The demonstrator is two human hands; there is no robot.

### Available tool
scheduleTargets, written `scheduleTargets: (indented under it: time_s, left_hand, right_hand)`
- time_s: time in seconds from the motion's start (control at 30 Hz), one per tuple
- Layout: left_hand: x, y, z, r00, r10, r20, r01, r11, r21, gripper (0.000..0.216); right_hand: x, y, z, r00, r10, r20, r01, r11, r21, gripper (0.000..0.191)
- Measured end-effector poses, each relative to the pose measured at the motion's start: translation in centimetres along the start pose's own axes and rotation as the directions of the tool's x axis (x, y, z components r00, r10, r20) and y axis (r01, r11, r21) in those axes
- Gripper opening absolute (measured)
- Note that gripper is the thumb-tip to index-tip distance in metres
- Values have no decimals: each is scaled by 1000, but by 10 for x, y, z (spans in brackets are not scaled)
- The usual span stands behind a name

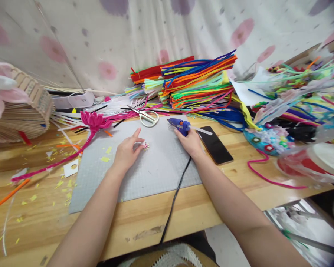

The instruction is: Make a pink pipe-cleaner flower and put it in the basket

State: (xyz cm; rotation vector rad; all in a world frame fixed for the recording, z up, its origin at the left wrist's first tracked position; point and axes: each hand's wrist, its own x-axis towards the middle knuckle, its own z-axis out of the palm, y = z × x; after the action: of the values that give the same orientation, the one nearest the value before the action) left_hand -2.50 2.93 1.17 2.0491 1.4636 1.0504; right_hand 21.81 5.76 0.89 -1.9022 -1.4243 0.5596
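Note:
A blue hot glue gun (180,125) with a clear glue stick jutting from its back is in my right hand (190,141), over the right side of the grey cutting mat (161,174). Its black cord runs down across the mat toward me. My left hand (128,150) is over the mat's left half, its thumb and a finger closed on a small white piece with pink-tipped, spiky strands (146,146). White-handled scissors (148,118) lie partly open at the mat's far edge. Left of the mat rests a magenta pipe-cleaner flower (93,122) on a long stem.
Bundles of coloured pipe cleaners (197,81) are stacked at the back. A black phone (216,145) lies right of the mat. Farther right are a blue decorated piece (268,141) and a wrapped tub (314,161). Yellow scraps litter the left; a wooden-stick construction (22,107) stands there.

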Motion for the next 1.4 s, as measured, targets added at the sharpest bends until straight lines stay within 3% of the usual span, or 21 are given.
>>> scheduleTargets:
  time_s: [0.17,0.3,0.33,0.4,0.5,0.57,0.63,0.7,0.77,0.83,1.03,1.4]
  left_hand:
    - [2,-1,2,1000,27,13,-27,1000,13,56]
    - [1,-3,3,998,51,36,-52,998,39,64]
    - [1,-3,3,998,51,38,-53,997,49,64]
    - [1,-3,4,998,44,33,-46,997,58,64]
    - [1,-3,3,999,41,24,-42,998,54,64]
    - [1,-3,4,998,52,31,-54,996,67,65]
    - [1,-3,4,997,69,43,-72,993,94,66]
    - [1,-3,4,995,89,55,-95,988,119,67]
    - [1,-3,4,992,110,62,-118,982,146,67]
    - [2,-2,4,990,125,64,-135,975,178,68]
    - [2,-1,4,989,129,77,-147,942,301,65]
    - [1,-3,4,980,183,79,-200,908,368,68]
  right_hand:
    - [0,4,1,995,-94,28,94,996,6,42]
    - [-3,0,-23,996,-85,-31,82,991,-103,50]
    - [-5,-3,-32,997,-78,-11,75,985,-155,47]
    - [-11,-10,-47,986,-93,138,125,963,-240,37]
    - [-24,-22,-45,907,-236,348,298,945,-135,22]
    - [-33,-29,-26,853,-399,337,408,912,48,9]
    - [-41,-33,-1,808,-540,235,522,842,138,22]
    - [-47,-34,22,711,-672,204,645,740,190,40]
    - [-50,-34,37,633,-746,208,717,666,205,52]
    - [-52,-32,43,600,-770,218,746,636,197,60]
    - [-52,-27,47,569,-787,239,767,613,192,76]
    - [-51,-27,48,559,-776,292,771,616,162,76]
